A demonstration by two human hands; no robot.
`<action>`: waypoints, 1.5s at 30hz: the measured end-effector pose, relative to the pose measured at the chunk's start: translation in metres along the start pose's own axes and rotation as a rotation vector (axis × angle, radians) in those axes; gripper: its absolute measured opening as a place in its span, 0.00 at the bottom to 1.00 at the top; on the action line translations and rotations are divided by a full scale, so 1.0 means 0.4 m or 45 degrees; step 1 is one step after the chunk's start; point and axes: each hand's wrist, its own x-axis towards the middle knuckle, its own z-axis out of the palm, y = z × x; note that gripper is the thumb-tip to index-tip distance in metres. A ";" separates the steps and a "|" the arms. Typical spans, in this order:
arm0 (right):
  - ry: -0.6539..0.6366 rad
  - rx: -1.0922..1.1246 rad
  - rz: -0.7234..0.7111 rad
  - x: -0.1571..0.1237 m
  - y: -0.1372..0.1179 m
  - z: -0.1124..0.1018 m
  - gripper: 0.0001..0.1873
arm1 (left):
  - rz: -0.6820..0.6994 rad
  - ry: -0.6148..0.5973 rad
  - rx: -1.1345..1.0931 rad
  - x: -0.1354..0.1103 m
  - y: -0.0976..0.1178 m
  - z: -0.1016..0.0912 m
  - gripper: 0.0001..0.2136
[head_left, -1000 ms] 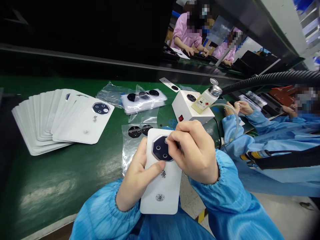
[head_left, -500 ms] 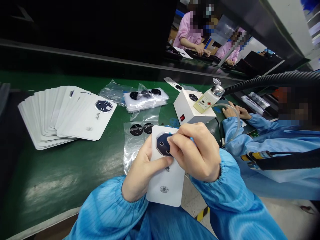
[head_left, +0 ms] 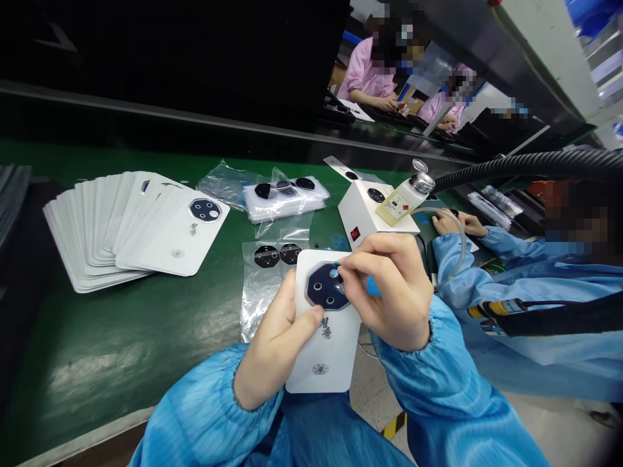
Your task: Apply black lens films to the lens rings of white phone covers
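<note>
My left hand (head_left: 277, 337) grips a white rounded panel (head_left: 321, 353) by its left side, thumb on the front face. Near the panel's top is a dark blue octagonal plate (head_left: 324, 295) with round holes and a silvery rim; dark characters and a small round emblem are printed below it. My right hand (head_left: 392, 288) is closed in a pinch at the octagon's upper right edge. A tiny blue tab (head_left: 335, 263) shows by those fingertips; whatever they hold is mostly hidden. Beyond the panel lies a clear plastic sheet (head_left: 256, 295) with black octagonal pieces (head_left: 266, 256).
Similar white panels (head_left: 160, 240) are fanned out at left. Behind my hands are a stack of film sheets (head_left: 287, 202), a white box (head_left: 367, 217) with a red switch, and a pump bottle (head_left: 406, 198) tilted on it. A co-worker's blue sleeve (head_left: 455, 266) is at right.
My right fingertips have shifted slightly right and up, uncovering more of the octagon's holes. My left thumb has moved a little left. The panel stays in my left hand.
</note>
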 end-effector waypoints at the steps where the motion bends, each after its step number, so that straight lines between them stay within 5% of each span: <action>1: -0.024 0.045 0.031 -0.001 0.002 -0.001 0.08 | 0.029 0.010 0.082 -0.004 0.002 0.000 0.15; 12: -0.108 0.192 0.089 0.000 0.002 -0.001 0.06 | 0.379 0.203 0.988 -0.018 0.010 0.007 0.08; 17: -0.104 0.142 0.031 0.000 0.000 0.005 0.07 | 0.397 0.317 0.998 -0.024 0.013 0.021 0.10; 40: -0.239 0.101 -0.095 0.002 0.003 0.013 0.05 | 0.447 0.187 1.036 -0.022 0.002 -0.011 0.11; 45: -0.258 0.062 -0.107 -0.005 -0.007 0.010 0.05 | 0.488 0.214 0.940 -0.018 -0.015 -0.024 0.20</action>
